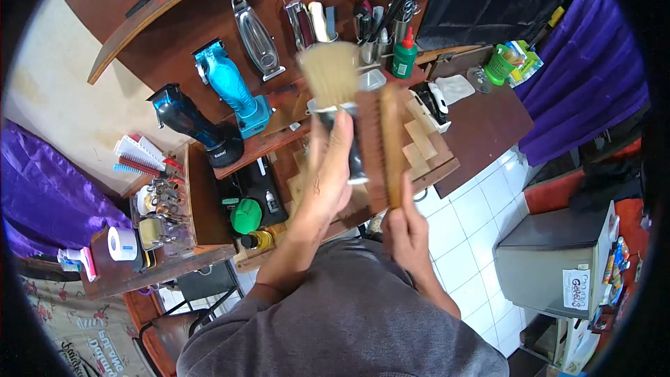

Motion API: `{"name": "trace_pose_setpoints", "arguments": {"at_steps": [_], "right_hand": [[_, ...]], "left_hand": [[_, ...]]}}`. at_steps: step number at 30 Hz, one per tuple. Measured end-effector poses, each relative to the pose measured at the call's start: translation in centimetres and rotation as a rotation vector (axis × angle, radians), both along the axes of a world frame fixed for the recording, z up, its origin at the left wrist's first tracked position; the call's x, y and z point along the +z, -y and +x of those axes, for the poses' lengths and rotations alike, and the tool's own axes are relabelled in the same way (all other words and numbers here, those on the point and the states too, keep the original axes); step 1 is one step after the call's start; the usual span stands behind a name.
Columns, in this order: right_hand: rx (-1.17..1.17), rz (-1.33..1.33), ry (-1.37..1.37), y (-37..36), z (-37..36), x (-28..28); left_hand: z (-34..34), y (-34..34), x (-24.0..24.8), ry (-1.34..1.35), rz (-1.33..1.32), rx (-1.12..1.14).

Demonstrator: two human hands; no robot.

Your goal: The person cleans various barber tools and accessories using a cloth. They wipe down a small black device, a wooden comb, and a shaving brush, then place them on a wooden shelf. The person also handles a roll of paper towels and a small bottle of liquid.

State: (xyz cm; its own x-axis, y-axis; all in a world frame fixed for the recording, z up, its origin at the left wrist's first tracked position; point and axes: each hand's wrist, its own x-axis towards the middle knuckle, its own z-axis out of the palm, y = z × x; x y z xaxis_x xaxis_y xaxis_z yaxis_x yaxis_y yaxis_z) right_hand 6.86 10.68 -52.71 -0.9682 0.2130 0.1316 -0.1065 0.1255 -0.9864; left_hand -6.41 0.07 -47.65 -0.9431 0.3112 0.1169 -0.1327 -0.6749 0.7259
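Observation:
My left hand [333, 167] is closed around the dark handle of a neck duster brush [329, 75], its wide beige bristles pointing up and away. Just right of it, my right hand [406, 232] grips the lower end of a long wooden brush [393, 136]. Dark bristles line that brush's left side, toward the duster, with a narrow gap between the two. Both brushes are slightly smeared by motion. Behind them lies a wooden counter [441, 145] with a patterned inlay.
Black clippers [183, 122] and turquoise clippers [234, 91] stand on a shelf at the left. Beyond the brushes are a green bottle [404, 59] and a cup of scissors [403, 28]. A grey cabinet [548, 255] stands at the right, a chair [171, 335] at the lower left.

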Motion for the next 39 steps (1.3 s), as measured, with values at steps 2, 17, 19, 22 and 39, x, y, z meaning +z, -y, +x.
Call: {"name": "trace_pose_setpoints", "arguments": {"at_steps": [2,17,19,22,39], "right_hand": [[0.082,-0.018,-0.076,0.5,0.5,-1.5],[0.035,-0.051,0.002,1.3,-1.1,-1.2],[-0.017,-0.214,-0.042,1.1,-2.9,0.0],[0.049,-0.177,-0.055,1.1,-2.8,-1.0],[0.105,0.007,-0.127,-0.7,-4.0,-2.1]], "left_hand": [[-0.6,-0.3,0.1,-0.133,-0.106,0.192],[0.8,2.5,-3.7,-0.096,-0.168,0.185],[2.3,2.7,-4.1,-0.123,-0.188,0.008],[1.9,3.5,-5.1,-0.104,-0.277,0.056],[3.3,6.6,-2.7,0.065,0.104,-0.077]]}}
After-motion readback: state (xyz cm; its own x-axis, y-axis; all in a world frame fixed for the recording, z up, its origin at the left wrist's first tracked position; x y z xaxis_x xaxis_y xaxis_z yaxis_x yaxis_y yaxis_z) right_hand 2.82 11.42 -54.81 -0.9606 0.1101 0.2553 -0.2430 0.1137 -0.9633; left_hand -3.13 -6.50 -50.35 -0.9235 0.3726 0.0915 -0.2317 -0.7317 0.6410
